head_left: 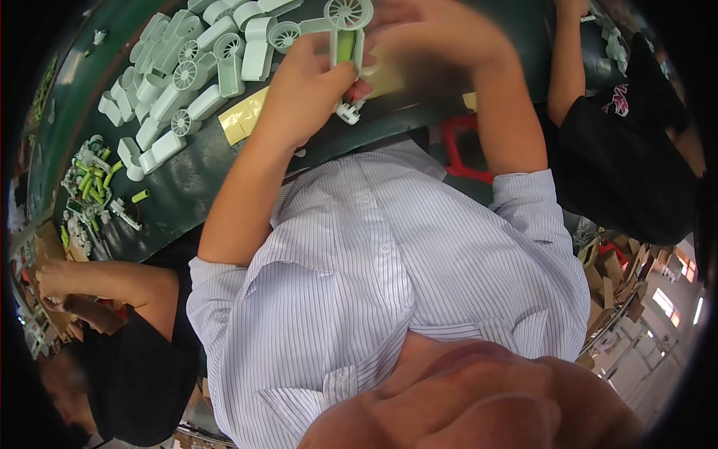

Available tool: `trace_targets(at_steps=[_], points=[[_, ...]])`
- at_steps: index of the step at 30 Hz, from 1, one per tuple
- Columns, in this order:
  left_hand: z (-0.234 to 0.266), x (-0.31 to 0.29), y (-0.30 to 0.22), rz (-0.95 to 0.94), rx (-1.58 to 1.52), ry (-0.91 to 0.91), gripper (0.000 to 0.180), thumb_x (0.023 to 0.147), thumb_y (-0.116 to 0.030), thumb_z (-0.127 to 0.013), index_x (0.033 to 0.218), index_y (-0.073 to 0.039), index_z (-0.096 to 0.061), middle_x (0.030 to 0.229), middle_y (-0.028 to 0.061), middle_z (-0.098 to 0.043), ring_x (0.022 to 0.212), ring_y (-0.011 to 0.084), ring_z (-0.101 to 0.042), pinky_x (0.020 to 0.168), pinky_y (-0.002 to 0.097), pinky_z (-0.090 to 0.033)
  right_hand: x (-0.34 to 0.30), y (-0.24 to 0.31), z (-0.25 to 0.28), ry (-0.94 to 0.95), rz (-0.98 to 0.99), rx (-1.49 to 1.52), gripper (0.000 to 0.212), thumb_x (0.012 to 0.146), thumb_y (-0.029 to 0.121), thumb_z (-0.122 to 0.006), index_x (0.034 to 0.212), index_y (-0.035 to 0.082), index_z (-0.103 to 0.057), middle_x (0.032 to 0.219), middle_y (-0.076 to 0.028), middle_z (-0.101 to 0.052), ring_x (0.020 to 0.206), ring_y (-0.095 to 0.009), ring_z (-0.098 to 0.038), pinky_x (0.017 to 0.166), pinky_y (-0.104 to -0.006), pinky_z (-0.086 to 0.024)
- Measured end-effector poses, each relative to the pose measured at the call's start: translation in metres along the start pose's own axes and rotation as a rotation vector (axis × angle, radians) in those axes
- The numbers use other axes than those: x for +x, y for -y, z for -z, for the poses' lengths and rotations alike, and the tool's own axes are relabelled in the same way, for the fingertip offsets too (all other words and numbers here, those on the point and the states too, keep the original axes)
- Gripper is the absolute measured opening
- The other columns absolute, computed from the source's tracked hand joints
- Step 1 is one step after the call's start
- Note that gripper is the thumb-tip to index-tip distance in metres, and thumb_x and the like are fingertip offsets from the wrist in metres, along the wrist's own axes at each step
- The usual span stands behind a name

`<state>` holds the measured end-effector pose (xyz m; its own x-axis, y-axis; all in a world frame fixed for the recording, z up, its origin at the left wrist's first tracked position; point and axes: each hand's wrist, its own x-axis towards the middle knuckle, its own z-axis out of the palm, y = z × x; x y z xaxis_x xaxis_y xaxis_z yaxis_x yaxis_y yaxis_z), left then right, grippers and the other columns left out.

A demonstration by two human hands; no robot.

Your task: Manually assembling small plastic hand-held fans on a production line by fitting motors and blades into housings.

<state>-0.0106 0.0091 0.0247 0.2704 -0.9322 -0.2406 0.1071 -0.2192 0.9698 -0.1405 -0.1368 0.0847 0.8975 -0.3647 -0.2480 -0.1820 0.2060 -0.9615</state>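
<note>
My left hand (310,86) is closed around a pale green fan housing (357,56), a round spoked grille at its top. Inside the hollow handle lies a bright green cylindrical battery (345,46). A small whitish part (348,114) sticks out below the fingers at the handle's lower end. To the right of the housing is my right hand (441,34), smeared by motion; its fingers cannot be made out. Left of my left hand, many more pale green fan housings (179,78) lie heaped on the dark green table (206,161).
Yellow sheets (243,117) lie by my left wrist. Loose green batteries (93,183) and small whitish parts with wires are piled at the table's left. Co-workers' arms show at left (112,284) and right (566,67). A red stool (456,150) stands beyond the table's near edge.
</note>
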Motion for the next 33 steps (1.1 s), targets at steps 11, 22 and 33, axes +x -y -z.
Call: trace_targets(at_steps=[11, 22, 33], points=[[-0.004, 0.012, 0.023, 0.328, -0.585, 0.064, 0.028, 0.088, -0.001, -0.051, 0.112, 0.012, -0.048, 0.117, 0.0231, -0.061, 0.077, 0.012, -0.064, 0.075, 0.0201, -0.053, -0.002, -0.083, 0.06, 0.021, 0.614, -1.504, 0.036, 0.082, 0.009, -0.059, 0.116, 0.018, -0.064, 0.116, -0.007, -0.059, 0.102, -0.025, -0.058, 0.084, -0.0368, -0.052], [-0.01, 0.009, 0.026, 0.271, -0.344, 0.033, 0.027, 0.087, -0.003, -0.049, 0.112, 0.008, -0.052, 0.112, 0.0156, -0.064, 0.073, 0.0114, -0.058, 0.065, 0.0231, -0.048, 0.009, -0.07, 0.069, 0.214, 0.502, -1.309, 0.032, 0.077, 0.011, -0.059, 0.109, 0.013, -0.064, 0.111, -0.009, -0.055, 0.102, -0.028, -0.056, 0.086, -0.0392, -0.05], [-0.001, 0.012, 0.027, 0.338, -0.494, 0.065, 0.031, 0.088, -0.002, -0.05, 0.117, 0.007, -0.05, 0.115, 0.015, -0.063, 0.079, 0.0141, -0.062, 0.073, 0.0242, -0.051, 0.006, -0.07, 0.072, 0.181, 0.588, -1.216, 0.02, 0.078, 0.008, -0.063, 0.098, 0.009, -0.061, 0.109, -0.009, -0.055, 0.1, -0.028, -0.056, 0.081, -0.0393, -0.048]])
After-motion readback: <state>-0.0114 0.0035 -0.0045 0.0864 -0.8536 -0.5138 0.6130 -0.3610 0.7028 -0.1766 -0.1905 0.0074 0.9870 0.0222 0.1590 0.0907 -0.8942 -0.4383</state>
